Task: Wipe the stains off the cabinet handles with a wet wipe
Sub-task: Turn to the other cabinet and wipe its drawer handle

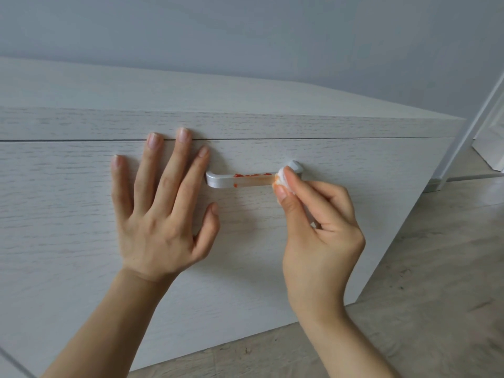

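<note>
A silver bar handle (223, 181) is fixed across a pale wood-grain cabinet front (68, 214). A red stain (249, 175) runs along the handle's top edge, with an orange smear and a small drip below it. My right hand (319, 230) pinches a bunched white wet wipe (281, 178) between thumb and fingers and presses it on the handle near its right end. The wipe shows an orange tint. My left hand (161, 208) lies flat, fingers spread, on the cabinet front just left of the handle.
The cabinet's top panel (245, 124) sits above a thin horizontal gap. A grey wall rises behind it. Light wood flooring (422, 282) spreads to the right and below. A white door frame (474, 126) stands at the far right.
</note>
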